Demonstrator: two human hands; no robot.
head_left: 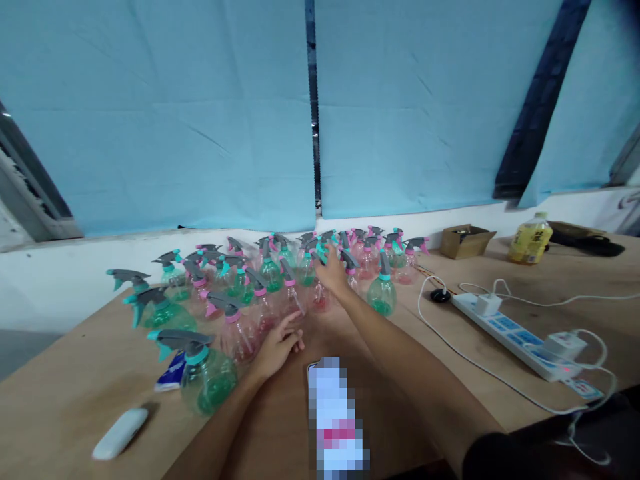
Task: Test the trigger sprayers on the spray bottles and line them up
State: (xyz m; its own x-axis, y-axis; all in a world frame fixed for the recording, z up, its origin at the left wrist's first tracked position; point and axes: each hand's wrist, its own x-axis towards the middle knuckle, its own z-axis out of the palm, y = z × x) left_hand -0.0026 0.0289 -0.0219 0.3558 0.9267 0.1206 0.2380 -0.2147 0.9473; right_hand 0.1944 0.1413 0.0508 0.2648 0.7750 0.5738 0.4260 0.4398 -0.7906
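Several clear spray bottles, tinted green or pink with grey trigger heads, crowd the back of a wooden table (430, 373). My right hand (332, 272) reaches into the cluster, its fingers closed round the head of a bottle (320, 253). Resting on the table with fingers loosely spread, my left hand (280, 345) touches a pink spray bottle (237, 330). A large green spray bottle (205, 377) stands near my left forearm. Another green one (383, 290) stands just right of my right wrist.
A white power strip (515, 333) with plugs and cables lies on the right. A small cardboard box (466, 241) and a yellow drink bottle (531, 239) sit at the back right. A phone (336, 420) lies near me, a white oblong object (120, 433) at the left.
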